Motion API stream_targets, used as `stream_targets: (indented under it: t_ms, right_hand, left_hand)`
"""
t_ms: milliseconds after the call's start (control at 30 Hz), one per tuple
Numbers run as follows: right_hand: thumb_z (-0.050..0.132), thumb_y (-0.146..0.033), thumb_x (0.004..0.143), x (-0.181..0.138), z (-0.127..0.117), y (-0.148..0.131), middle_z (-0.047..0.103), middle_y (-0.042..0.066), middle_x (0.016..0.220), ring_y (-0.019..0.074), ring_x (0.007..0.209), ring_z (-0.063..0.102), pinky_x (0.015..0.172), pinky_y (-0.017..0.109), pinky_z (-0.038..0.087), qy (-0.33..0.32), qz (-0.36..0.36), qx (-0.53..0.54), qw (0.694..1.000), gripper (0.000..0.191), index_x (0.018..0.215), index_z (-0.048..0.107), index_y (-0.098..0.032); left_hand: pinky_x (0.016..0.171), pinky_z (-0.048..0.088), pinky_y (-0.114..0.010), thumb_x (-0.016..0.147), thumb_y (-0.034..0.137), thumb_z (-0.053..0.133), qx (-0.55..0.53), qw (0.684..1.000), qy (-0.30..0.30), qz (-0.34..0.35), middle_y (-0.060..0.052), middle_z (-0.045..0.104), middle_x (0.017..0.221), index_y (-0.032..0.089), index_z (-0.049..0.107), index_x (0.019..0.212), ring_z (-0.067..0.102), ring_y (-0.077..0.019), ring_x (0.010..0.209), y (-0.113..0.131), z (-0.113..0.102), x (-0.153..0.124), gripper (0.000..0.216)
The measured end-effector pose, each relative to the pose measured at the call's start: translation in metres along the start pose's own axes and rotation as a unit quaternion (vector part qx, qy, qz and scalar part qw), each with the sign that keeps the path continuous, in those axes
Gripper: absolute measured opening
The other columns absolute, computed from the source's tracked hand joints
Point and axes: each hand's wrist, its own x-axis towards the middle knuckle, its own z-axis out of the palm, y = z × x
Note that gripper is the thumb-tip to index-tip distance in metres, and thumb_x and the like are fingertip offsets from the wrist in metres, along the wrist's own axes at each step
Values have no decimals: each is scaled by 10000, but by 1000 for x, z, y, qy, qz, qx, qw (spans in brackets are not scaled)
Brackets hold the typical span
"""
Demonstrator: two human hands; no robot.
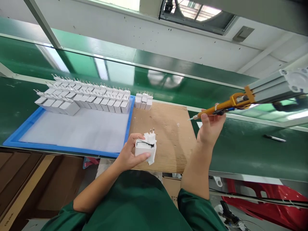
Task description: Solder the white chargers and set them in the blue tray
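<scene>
My left hand [132, 153] is closed around a white plug charger [145, 147], its two pins pointing up and its cap sitting loose on the body, above the near edge of a cardboard sheet [166, 134]. My right hand [210, 126] is raised to the right and grips a yellow pen-shaped tool [222, 106] whose fine tip points left; the tool hangs from a cable near an aluminium rail [276, 85].
A blue tray [16, 138] with a white liner holds several rows of white chargers [84, 96] along its far side. Three more chargers [143, 100] stand beside it. A pen [274, 138] lies on the green belt at right. Cardboard boxes sit below at left.
</scene>
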Motion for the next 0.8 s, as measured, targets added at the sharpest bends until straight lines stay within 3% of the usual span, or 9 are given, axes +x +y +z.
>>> stream_targets:
  t_ms: [167,300,467,633,700,800]
  right_hand:
    - [801,-518,716,0,1,1,645,-9,893,168,812,623,917,419,544,-9,7,-10,1000,604,1237,598,-288]
    - [802,-508,720,-2,2,-1,628,-19,856,159,774,598,856,384,538,-13,2,-15,1000,591,1233,614,-281]
    - [781,-478,758,-3,2,-4,611,-17,851,159,789,587,824,363,522,-29,3,-11,1000,533,1231,621,-293]
    - [774,-498,761,-7,-1,-7,607,-14,839,159,779,589,792,365,535,-26,-3,-29,999,514,1202,632,-277]
    - [765,-519,764,-9,-2,-8,604,-13,817,162,755,590,772,370,544,-26,-15,-37,999,504,1192,636,-286]
    - [744,-537,782,-11,-1,-9,604,-4,800,171,727,586,745,377,541,-31,-29,-39,998,478,1185,641,-301]
  left_hand:
    - [638,452,-268,833,350,726,230,969,78,-46,9,672,938,237,559,1067,532,-121,610,-20,5,13,309]
    - [708,490,-296,869,343,704,314,946,58,-59,7,701,952,240,590,1076,608,-163,707,-38,21,25,257]
    - [777,543,-332,860,301,723,345,934,86,26,-33,717,994,231,597,1041,676,-217,900,-55,37,30,231]
    - [1027,505,-452,886,280,693,339,928,95,122,-135,626,1341,222,538,967,574,-282,1279,-53,35,22,184]
    - [1012,520,-441,892,276,683,315,937,86,123,-145,619,1347,222,509,1001,605,-265,1250,-51,34,19,211]
    - [944,559,-399,879,290,692,264,956,88,96,-114,678,1202,220,488,1123,675,-236,1127,-50,33,16,326]
